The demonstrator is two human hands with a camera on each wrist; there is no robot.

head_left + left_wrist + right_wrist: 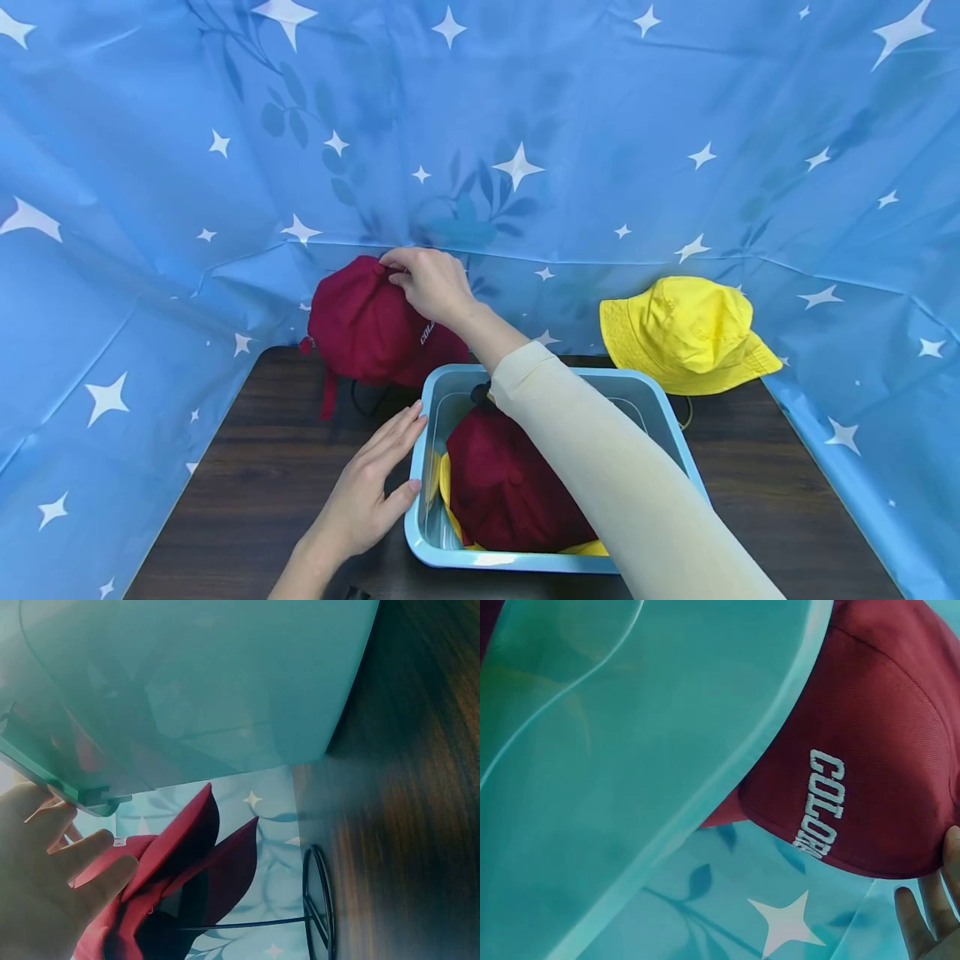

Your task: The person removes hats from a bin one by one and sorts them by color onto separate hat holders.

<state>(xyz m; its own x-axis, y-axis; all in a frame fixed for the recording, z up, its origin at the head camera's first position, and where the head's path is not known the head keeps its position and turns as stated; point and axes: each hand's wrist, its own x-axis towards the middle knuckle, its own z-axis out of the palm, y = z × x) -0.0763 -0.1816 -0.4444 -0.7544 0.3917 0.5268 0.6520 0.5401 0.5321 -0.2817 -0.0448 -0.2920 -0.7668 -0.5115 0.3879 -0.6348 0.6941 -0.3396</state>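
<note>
A maroon cap (pixel 360 325) with white lettering is at the back left, over a black wire stand (pixel 318 900). My right hand (pixel 431 283) pinches the cap's crown near its top button; the lettering (pixel 821 802) faces the right wrist camera. My left hand (pixel 367 487) rests with straight fingers against the left rim of a light blue plastic bin (pixel 678 442). Inside the bin lies another maroon cap (pixel 502 483), on top of something yellow (pixel 447 492). My right forearm passes over the bin and hides part of it.
A yellow bucket hat (pixel 678 333) sits at the back right, behind the bin's corner, with a thin stand base partly showing below it. The dark wooden table (pixel 247 492) is bordered by a blue star-patterned cloth (pixel 600 167) behind and at both sides.
</note>
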